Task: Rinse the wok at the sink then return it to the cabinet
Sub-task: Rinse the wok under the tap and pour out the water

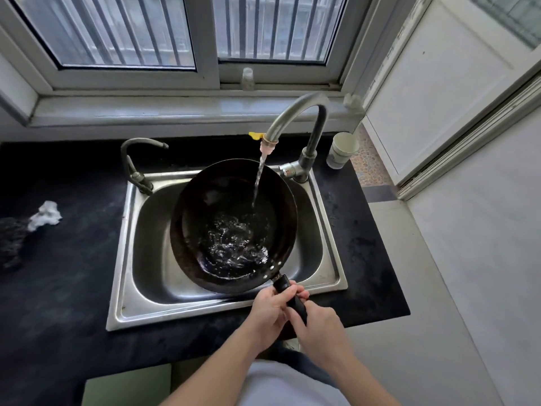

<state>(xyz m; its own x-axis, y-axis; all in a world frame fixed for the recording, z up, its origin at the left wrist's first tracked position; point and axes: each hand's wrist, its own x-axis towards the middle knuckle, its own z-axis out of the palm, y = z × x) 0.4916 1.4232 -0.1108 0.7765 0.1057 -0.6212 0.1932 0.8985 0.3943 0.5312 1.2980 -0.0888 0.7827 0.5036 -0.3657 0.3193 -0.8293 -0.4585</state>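
Note:
A black wok (pixel 216 206) hangs over the steel sink (pixel 152 259), tilted slightly with water pooled and churning in its near side. Water runs from the tall curved faucet (pixel 295 112) into the wok's far right part. The wok's black handle (pixel 292 297) points toward me. My left hand (pixel 270 312) grips the handle nearer the wok. Just behind it, my right hand (pixel 317 325) grips the handle's end. Both hands are over the sink's front rim.
A smaller second faucet (pixel 137 159) stands at the sink's back left. On the dark counter (pixel 58 288) lies a crumpled white tissue (pixel 45 215) at the left. A paper cup (pixel 342 149) stands right of the tall faucet. Barred windows rise behind.

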